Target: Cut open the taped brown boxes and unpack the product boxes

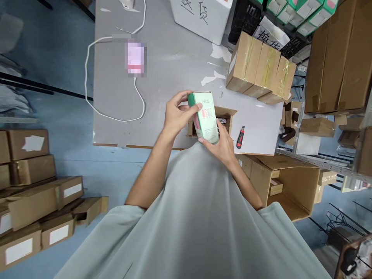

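Observation:
A small green and white product box [207, 124] is held between both hands, in front of my body at the table's near edge. My left hand [181, 110] grips its upper left side, with the thumb lying over the printed face. At the lower right corner my right hand [222, 145] clasps the box between thumb and fingers. Behind it, partly covered, an opened cardboard box [231, 120] sits on the table, with something inside that I cannot make out. A red and black utility knife [240, 137] lies to the right of my right hand.
Taped cardboard boxes [245, 64] stand in a row at the back right of the grey table [162, 69]. A white bin [200, 19] is behind. A white cable [87, 73] runs over the left edge. A large open carton [293, 186] stands below at right.

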A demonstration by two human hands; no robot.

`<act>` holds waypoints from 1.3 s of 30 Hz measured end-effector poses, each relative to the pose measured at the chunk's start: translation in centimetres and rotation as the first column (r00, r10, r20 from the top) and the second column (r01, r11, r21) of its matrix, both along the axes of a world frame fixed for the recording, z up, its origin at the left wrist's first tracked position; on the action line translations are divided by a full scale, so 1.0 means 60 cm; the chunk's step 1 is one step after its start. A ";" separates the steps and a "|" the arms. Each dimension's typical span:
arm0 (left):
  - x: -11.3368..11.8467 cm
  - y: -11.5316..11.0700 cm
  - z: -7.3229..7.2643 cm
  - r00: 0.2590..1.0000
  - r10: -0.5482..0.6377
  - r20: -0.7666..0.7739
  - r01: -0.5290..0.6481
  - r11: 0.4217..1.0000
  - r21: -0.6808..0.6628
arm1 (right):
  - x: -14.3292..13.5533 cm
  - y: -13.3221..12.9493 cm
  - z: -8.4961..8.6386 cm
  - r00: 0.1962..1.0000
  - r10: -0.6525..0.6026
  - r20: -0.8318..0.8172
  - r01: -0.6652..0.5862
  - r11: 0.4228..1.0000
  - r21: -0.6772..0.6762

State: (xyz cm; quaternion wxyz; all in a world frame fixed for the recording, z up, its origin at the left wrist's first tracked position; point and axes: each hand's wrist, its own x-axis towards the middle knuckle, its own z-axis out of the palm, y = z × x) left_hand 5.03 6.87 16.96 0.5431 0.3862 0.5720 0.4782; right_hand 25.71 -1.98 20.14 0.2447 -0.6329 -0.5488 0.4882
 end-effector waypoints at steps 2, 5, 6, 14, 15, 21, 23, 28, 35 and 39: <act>0.002 -0.001 0.013 0.999 -0.009 -0.041 0.010 0.999 0.034 | -0.009 0.002 -0.002 0.999 -0.021 -0.026 0.021 1.000 -0.010; -0.008 -0.002 0.028 0.999 -0.016 -0.028 0.018 0.998 0.055 | -0.006 0.004 -0.004 0.991 -0.071 -0.109 0.069 0.997 -0.022; -0.014 -0.001 0.031 1.000 -0.019 0.001 0.019 0.999 0.050 | -0.002 0.005 -0.004 0.984 -0.078 -0.159 0.072 0.996 -0.044; -0.043 0.005 0.019 0.970 -0.131 0.206 0.143 0.989 -0.046 | 0.020 -0.001 -0.018 0.865 -0.061 -0.499 -0.047 0.978 -0.201; -0.041 0.005 0.018 0.971 -0.127 0.203 0.140 0.989 -0.052 | 0.019 -0.002 -0.021 0.860 -0.067 -0.505 -0.047 0.976 -0.211; -0.032 0.009 0.023 0.980 -0.101 0.173 0.113 0.991 -0.066 | 0.019 -0.003 -0.024 0.858 -0.108 -0.502 -0.030 0.966 -0.257; -0.030 0.010 0.025 0.980 -0.102 0.172 0.114 0.991 -0.064 | 0.020 -0.001 -0.024 0.861 -0.107 -0.497 -0.029 0.965 -0.259; -0.029 0.013 0.018 0.990 -0.068 0.123 0.075 0.996 -0.054 | 0.019 0.003 -0.014 0.901 -0.063 -0.429 -0.015 0.984 -0.177; -0.023 0.016 0.008 0.997 0.043 -0.070 -0.041 0.999 0.027 | 0.001 -0.004 0.019 0.996 0.008 -0.085 -0.001 0.996 0.085; -0.010 0.014 0.031 0.990 0.048 -0.129 -0.039 0.997 0.070 | -0.018 -0.006 0.018 0.998 0.028 0.053 -0.034 0.993 0.110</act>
